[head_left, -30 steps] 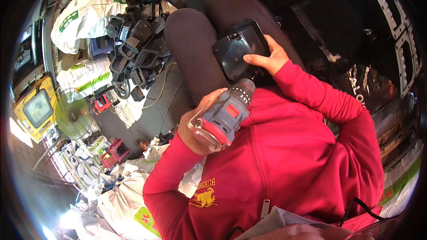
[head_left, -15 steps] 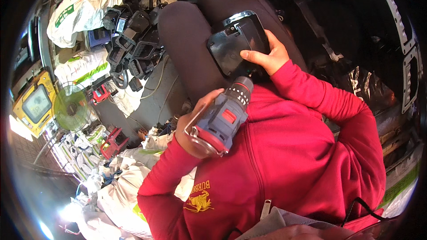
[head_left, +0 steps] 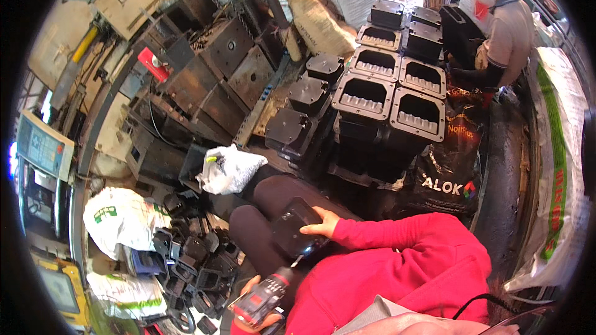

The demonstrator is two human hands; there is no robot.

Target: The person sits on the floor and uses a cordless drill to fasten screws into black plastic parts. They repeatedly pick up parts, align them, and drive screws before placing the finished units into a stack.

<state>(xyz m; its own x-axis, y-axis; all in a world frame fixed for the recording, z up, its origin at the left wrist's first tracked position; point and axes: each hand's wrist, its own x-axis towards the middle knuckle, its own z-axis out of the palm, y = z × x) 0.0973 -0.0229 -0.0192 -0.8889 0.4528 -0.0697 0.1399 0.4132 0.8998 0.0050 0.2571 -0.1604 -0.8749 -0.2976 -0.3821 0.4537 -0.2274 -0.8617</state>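
Note:
My left hand [head_left: 250, 284] is wrapped round a grey and red cordless drill [head_left: 259, 299], tilted up and to the right. The drill's thin bit reaches the near edge of a glossy black plastic housing [head_left: 290, 231]; whether it touches cannot be made out. That housing rests on my lap, over dark trousers [head_left: 248, 236]. My right hand [head_left: 321, 223] grips its right side, thumb laid across the top face and the other fingers mostly hidden.
Stacked black boxes with open metal-rimmed tops [head_left: 363, 96] stand ahead. Beside them are lidded black boxes [head_left: 290, 130]. Loose black frames [head_left: 198, 273] lie heaped at left, near white sacks [head_left: 118, 220]. A white plastic bag [head_left: 230, 170] sits beyond my knees. Another person [head_left: 506, 37] is at far right.
The view has swung upward, bringing the stacked boxes and the other person into sight. Both hands keep their holds; the drill's bit now shows against the housing's near edge.

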